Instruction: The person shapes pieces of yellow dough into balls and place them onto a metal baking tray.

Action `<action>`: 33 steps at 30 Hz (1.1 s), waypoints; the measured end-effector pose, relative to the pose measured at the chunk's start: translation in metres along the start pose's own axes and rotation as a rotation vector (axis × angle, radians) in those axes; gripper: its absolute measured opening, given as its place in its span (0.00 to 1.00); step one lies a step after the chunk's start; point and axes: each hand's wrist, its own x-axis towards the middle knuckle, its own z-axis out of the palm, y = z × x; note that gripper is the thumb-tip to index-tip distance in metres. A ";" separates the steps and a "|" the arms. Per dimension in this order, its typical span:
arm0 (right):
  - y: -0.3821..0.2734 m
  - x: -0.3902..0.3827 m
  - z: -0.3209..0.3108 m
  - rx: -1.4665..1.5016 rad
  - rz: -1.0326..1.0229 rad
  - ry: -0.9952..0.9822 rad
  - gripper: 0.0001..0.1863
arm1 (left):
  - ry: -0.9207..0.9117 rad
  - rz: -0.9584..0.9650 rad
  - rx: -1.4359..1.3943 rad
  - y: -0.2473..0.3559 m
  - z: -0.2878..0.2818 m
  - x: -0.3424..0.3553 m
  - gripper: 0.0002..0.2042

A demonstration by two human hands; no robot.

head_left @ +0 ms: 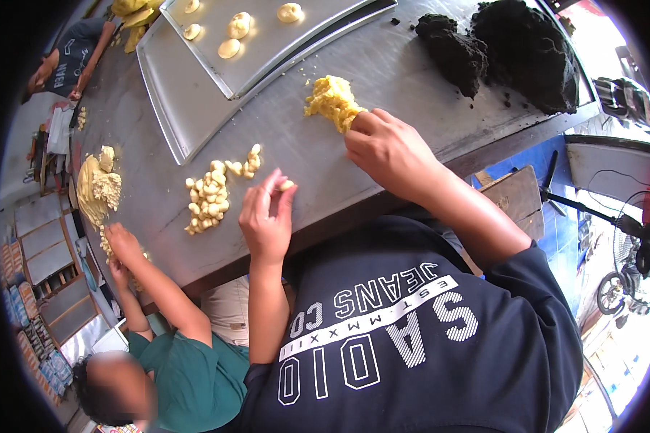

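My left hand point(264, 220) pinches a small pale dough ball point(287, 185) between thumb and fingers, just above the metal table. Farther right, my right hand point(390, 148) has its fingers closed on the near end of a crumbly yellow lump of dough point(332, 99). Its fingertips are partly hidden by the hand itself. Beside my left hand lies a pile of small dough balls point(208, 198), with a few more trailing toward the right.
Two metal trays point(170, 115) overlap at the back, the upper one bearing several round dough pieces point(240, 25). A large dark mass point(523, 54) sits far right. To my left, a co-worker in green handles dough point(100, 184); another person point(72, 58) stands across the table.
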 end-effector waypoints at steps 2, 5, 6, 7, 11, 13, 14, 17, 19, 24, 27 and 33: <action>0.004 -0.007 -0.003 0.177 0.011 0.017 0.13 | -0.020 0.072 -0.018 0.007 -0.006 -0.003 0.15; 0.004 -0.019 0.002 0.023 0.069 0.135 0.13 | -0.126 0.145 0.354 0.029 -0.019 -0.003 0.13; 0.007 -0.023 0.009 0.005 0.054 0.136 0.13 | -0.217 0.112 0.338 0.027 -0.020 0.000 0.15; 0.008 -0.026 0.013 -0.012 0.037 0.137 0.13 | -0.228 0.105 0.335 0.023 -0.025 0.012 0.15; 0.001 -0.018 0.015 -0.122 -0.026 0.135 0.09 | -0.147 0.334 0.344 0.025 -0.015 0.095 0.08; -0.003 -0.015 0.017 -0.117 -0.021 0.098 0.08 | 0.239 0.447 0.255 0.023 0.029 0.110 0.13; -0.004 -0.012 0.015 -0.083 -0.007 0.072 0.07 | 0.193 0.453 0.260 0.016 0.043 0.104 0.13; -0.005 -0.011 0.013 -0.069 0.081 0.147 0.06 | 0.124 0.522 0.276 0.022 0.061 0.092 0.13; -0.005 -0.011 0.013 -0.074 0.128 0.238 0.05 | 0.104 0.564 0.308 0.024 0.065 0.092 0.12; 0.008 -0.013 0.016 -0.062 0.015 0.120 0.06 | 0.065 0.597 0.100 0.026 0.061 0.081 0.11; 0.007 -0.002 0.022 -0.136 -0.058 0.158 0.06 | -0.011 0.712 0.018 0.029 0.058 0.082 0.12; 0.006 -0.008 0.000 0.018 0.029 0.097 0.08 | 0.089 0.209 0.143 -0.002 -0.001 0.047 0.10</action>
